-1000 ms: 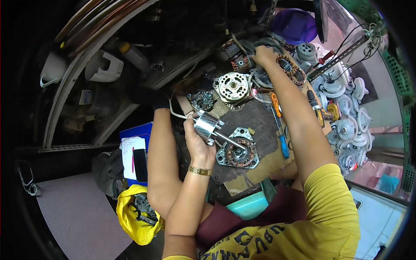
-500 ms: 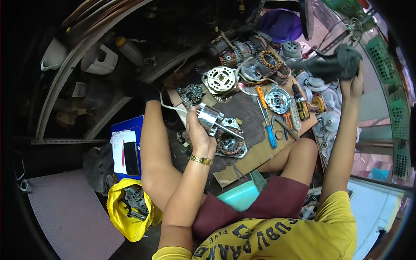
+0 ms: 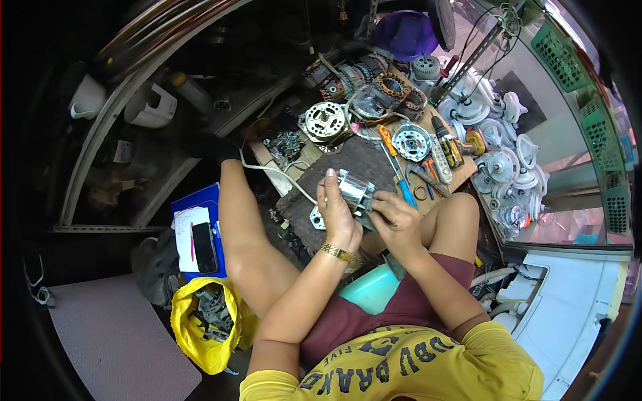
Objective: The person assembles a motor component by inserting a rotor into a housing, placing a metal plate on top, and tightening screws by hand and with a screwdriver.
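Note:
My left hand is closed around a shiny silver motor rotor, held tilted above the work board. Curled at the rotor's lower right end is my right hand, its fingers pinched at the shaft, which they mostly cover. A dark greyish patch shows between the hands, too small to make out. Below the left hand, part of a metal motor housing sticks out; the rest is hidden. A dark grey cloth lies spread under it all.
Beyond stand a round motor and copper-wound stators. On the right lie screwdrivers, a round metal cover, a power drill and pliers. White plastic pulleys are piled farther right. A yellow bag holds metal parts.
My right hand has come in from the far right, down to the rotor. The dark cloth-like thing it held up there no longer shows. My left hand has moved slightly right with the rotor.

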A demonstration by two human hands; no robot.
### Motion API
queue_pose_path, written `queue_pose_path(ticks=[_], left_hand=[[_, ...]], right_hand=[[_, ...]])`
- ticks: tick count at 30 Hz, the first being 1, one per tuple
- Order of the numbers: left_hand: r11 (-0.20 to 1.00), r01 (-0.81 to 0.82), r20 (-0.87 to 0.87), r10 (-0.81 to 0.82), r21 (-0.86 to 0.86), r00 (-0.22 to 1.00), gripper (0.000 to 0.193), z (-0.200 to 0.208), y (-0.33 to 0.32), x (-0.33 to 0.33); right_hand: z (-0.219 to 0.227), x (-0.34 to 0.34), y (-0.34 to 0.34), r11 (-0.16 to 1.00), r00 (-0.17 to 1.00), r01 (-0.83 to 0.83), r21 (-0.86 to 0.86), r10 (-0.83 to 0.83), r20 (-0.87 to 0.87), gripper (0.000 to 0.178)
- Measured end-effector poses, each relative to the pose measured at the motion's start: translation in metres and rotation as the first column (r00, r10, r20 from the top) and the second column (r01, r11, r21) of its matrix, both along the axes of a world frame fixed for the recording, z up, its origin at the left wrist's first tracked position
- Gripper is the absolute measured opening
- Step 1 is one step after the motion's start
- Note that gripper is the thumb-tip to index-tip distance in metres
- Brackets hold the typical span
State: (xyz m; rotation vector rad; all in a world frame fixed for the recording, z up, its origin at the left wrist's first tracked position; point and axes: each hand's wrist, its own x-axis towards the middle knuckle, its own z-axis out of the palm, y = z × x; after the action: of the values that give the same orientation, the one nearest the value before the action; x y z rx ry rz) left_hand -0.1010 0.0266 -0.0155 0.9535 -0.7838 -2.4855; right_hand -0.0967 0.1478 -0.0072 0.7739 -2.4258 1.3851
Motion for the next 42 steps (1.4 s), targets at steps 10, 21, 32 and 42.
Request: queue_pose_path(ticks=[10, 21, 32, 42], left_hand=[[0.988, -0.028, 0.021, 0.025, 0.151, 0.999, 0.019, -0.010, -0.029, 0.007], [0.994, -0.044, -0.130, 0.057, 0.105, 0.990, 0.023, -0.002, -0.045, 0.009], [0.978, 0.193, -0.509, -0.124, 0.084, 0.852, 0.038, 0.014, -0.050, 0.024], [0.979, 0.193, -0.552, -0.129, 0.059, 0.824, 0.037, 0.018, -0.066, 0.026]], right_hand=[[-0.005, 0.013, -0.007, 0.996, 0.996, -0.089, 0.031, 0.089, 0.015, 0.015], [0.007, 0.007, -0.039, 0.995, 0.994, -0.103, 0.004, 0.103, -0.041, 0.016], [0.020, 0.036, -0.014, 0.767, 0.676, 0.148, -0.625, 0.383, 0.630, 0.014], [0.020, 0.037, -0.021, 0.726, 0.539, 0.209, -0.655, 0.473, 0.697, 0.019]])
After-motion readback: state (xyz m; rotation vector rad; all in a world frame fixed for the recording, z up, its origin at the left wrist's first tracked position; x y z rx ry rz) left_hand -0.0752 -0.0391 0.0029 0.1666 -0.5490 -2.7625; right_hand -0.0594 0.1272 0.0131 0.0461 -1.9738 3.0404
